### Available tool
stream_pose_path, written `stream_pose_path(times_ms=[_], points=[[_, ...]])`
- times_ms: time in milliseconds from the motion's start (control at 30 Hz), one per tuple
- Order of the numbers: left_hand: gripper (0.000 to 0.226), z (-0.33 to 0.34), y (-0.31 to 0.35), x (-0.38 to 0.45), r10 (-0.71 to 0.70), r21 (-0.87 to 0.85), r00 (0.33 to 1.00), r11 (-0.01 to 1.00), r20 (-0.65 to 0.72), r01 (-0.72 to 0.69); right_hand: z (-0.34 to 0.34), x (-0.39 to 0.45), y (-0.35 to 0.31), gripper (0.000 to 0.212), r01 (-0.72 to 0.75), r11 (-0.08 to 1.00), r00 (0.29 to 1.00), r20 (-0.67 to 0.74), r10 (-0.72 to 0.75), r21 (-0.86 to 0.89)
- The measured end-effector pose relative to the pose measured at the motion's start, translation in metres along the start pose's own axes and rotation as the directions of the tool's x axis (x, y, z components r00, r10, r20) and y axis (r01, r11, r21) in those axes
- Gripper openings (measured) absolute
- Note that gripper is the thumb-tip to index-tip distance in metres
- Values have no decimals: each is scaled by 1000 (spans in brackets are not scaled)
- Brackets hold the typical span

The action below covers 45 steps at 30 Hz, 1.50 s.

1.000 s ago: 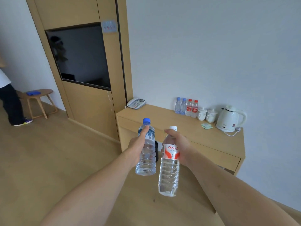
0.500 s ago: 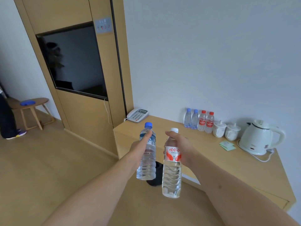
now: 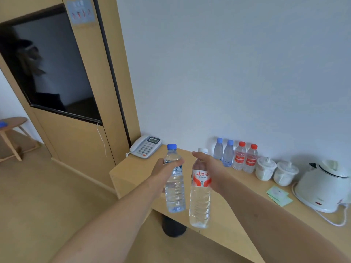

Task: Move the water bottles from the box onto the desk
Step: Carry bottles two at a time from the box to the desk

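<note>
1. A hotel guest room: a light wooden desk (image 3: 226,221) runs along a plain white wall.
2. On it stand a corded telephone (image 3: 145,147), four small complimentary water bottles (image 3: 235,156), two lidded white cups (image 3: 275,172), tea sachets (image 3: 279,195) and an electric kettle (image 3: 324,186).
3. A television (image 3: 49,69) sits recessed in matching wood panelling.

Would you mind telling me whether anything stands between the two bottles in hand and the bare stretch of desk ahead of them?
Nothing visible does. The desk lies bare between the telephone and the row of four bottles, ahead of both held bottles.
</note>
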<state>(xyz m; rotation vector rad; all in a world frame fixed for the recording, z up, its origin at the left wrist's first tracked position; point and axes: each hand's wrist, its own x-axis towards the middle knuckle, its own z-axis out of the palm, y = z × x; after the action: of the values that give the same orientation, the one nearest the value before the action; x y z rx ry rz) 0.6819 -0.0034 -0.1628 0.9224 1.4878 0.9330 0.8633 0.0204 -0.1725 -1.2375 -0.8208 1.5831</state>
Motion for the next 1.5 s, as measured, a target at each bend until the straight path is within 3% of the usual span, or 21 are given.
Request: stream_pose_path(times_ms=[233, 433, 567, 700, 767, 867, 1067, 1300, 1500], points=[[53, 4, 15, 121, 11, 44, 998, 999, 60, -14, -4, 94, -10, 54, 71, 987, 989, -117, -88, -147], [60, 1, 42, 240, -7, 219, 988, 975, 154, -27, 1, 171, -22, 44, 82, 961, 959, -241, -148, -266], [66, 5, 61, 307, 61, 336, 976, 933, 210, -131, 4, 214, -37, 45, 49, 923, 922, -337, -189, -382], [53, 19, 73, 359, 90, 397, 963, 898, 254, -189, 2, 249, -39, 53, -4, 853, 879, -408, -245, -521], [46, 26, 76, 377, 64, 410, 961, 895, 269, -174, -2, 262, -37, 53, -60, 803, 870, -425, -249, -593], [53, 38, 75, 397, 49, 444, 959, 879, 278, -173, -10, 282, -37, 59, -118, 771, 859, -454, -238, -626], [56, 65, 73, 433, 43, 548, 963, 815, 267, -188, -29, 321, -55, 37, -178, 663, 856, -447, -259, -727], [62, 108, 78, 461, 46, 599, 977, 784, 209, -165, -56, 361, -70, 42, -240, 386, 867, -376, -328, -891], [69, 138, 84, 466, 7, 591, 974, 794, 225, -142, -67, 379, -75, 44, -211, 411, 850, -374, -370, -887]])
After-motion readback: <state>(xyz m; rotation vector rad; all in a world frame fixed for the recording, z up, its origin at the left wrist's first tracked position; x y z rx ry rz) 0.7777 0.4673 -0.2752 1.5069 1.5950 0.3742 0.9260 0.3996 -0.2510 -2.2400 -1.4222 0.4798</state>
